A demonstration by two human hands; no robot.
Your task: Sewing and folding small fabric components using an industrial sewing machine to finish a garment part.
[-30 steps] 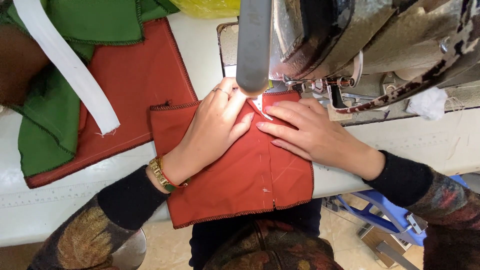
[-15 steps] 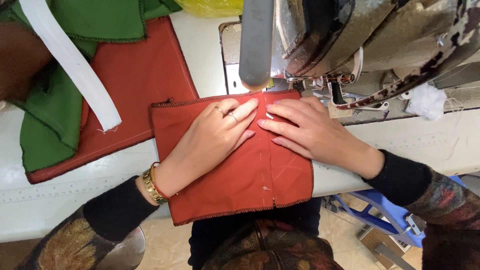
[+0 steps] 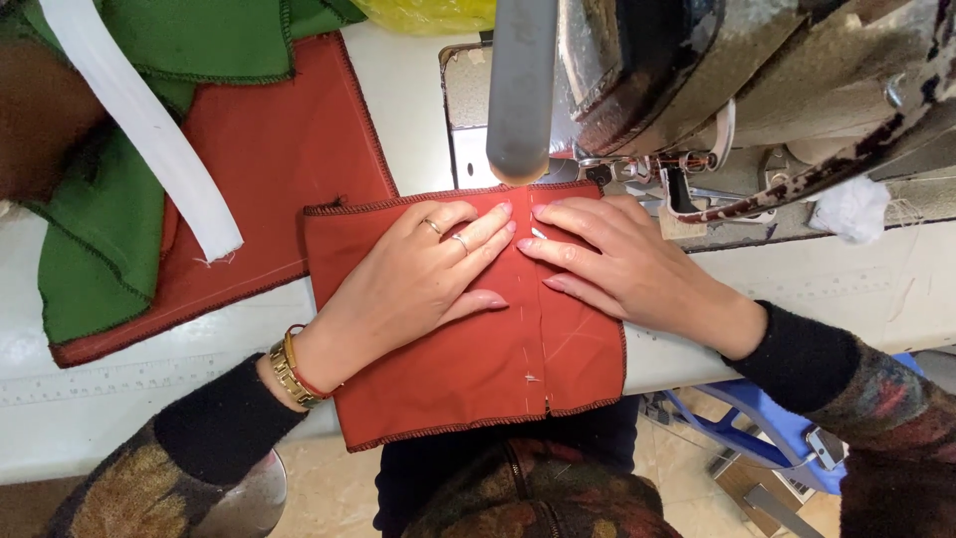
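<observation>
Pressing rust-red fabric (image 3: 468,359) (seam running machineward)

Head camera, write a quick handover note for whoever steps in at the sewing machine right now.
Left hand: flat, palm down on the rust-red fabric piece, holding nothing. Right hand: also flat on it, its fingers near the needle area.
The fabric's far edge lies under the sewing machine head; a stitched seam line with loose thread ends runs down the piece between the hands to the near edge.
A second rust-red piece, green fabric and a white strip lie to the left on the table.
Whether the needle is down cannot be told; those other pieces sit untouched.
</observation>
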